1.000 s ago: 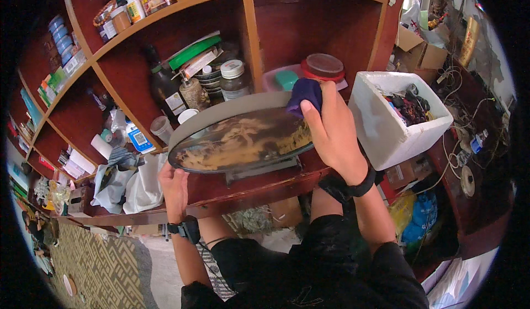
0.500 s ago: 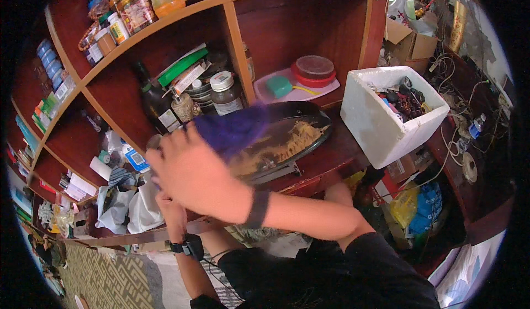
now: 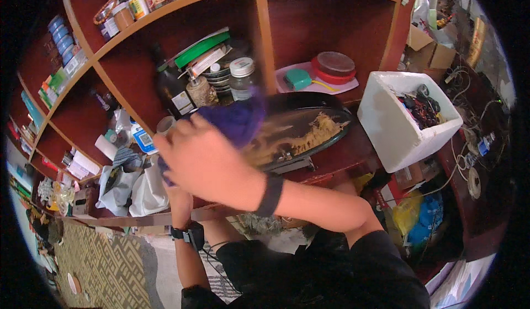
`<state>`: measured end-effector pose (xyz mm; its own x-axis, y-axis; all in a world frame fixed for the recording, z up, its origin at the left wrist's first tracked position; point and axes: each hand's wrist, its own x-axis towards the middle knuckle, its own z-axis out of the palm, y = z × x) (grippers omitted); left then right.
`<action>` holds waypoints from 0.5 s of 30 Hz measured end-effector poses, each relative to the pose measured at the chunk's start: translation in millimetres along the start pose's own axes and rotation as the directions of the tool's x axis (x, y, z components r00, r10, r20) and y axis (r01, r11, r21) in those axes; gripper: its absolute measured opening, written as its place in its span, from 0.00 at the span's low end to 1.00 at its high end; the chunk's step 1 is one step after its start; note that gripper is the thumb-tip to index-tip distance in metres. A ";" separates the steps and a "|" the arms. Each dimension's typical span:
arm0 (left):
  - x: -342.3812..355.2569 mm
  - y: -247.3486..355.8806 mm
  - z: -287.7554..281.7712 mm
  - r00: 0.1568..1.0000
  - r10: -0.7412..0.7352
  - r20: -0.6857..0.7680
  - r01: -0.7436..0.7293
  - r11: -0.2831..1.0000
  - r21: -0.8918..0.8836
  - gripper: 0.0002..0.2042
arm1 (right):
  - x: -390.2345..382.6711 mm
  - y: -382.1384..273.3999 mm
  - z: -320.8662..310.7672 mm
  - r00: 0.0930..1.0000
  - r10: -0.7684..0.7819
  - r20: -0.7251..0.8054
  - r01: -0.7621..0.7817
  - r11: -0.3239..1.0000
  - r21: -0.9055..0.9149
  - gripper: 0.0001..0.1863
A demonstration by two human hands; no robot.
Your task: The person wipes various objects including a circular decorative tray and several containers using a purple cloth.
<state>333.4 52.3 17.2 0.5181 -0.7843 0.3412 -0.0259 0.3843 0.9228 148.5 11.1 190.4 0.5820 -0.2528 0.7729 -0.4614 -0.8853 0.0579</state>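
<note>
My right hand (image 3: 207, 162) reaches across to the left with its fingers bunched round a purple cloth (image 3: 232, 122), whose loose end is smeared by motion. Under the cloth is a dark oval tray (image 3: 326, 102) with a glossy rim and a brown and tan surface. The cloth and my right hand cover the tray's left end. My left hand (image 3: 180, 203) is below and behind my right hand, close to that end. Its fingers are hidden, so its grip does not show.
A white foam box (image 3: 386, 127) full of small items stands right of the tray. Behind are a lidded glass jar (image 3: 241, 85), a dark bottle (image 3: 174, 91) and a pink tray (image 3: 353, 85) with a red round container (image 3: 334, 69). Grey-white bags (image 3: 149, 190) lie at left.
The whole view has shifted, so shelf and tray appear further right. My right hand still grips the purple cloth, which is blurred in both frames. My left hand stays below it.
</note>
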 end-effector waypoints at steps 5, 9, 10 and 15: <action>2.6 12.6 8.9 0.984 0.050 0.172 -0.044 0.998 -0.040 0.17 | -24.1 49.2 -48.9 0.992 0.103 -0.069 -0.101 0.994 0.033 0.23; 0.5 13.6 14.4 0.985 0.094 0.143 -0.080 0.992 -0.103 0.19 | -40.4 72.4 -59.8 0.973 0.151 -0.177 -0.152 0.988 0.004 0.23; 0.6 15.2 14.3 0.985 0.081 0.154 -0.069 0.994 -0.084 0.18 | -45.0 78.6 -61.7 0.965 0.152 -0.213 -0.159 0.987 -0.018 0.24; 2.9 9.7 -3.0 0.979 0.066 0.194 -0.060 0.997 -0.038 0.19 | -73.7 101.8 -78.9 0.883 0.380 -0.275 -0.382 0.923 0.051 0.22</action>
<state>337.2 55.2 26.6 0.3391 -0.8368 0.4300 -0.0241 0.4492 0.8931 5.8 -29.6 189.1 0.1539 -0.4523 0.8785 -0.6139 -0.7404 -0.2737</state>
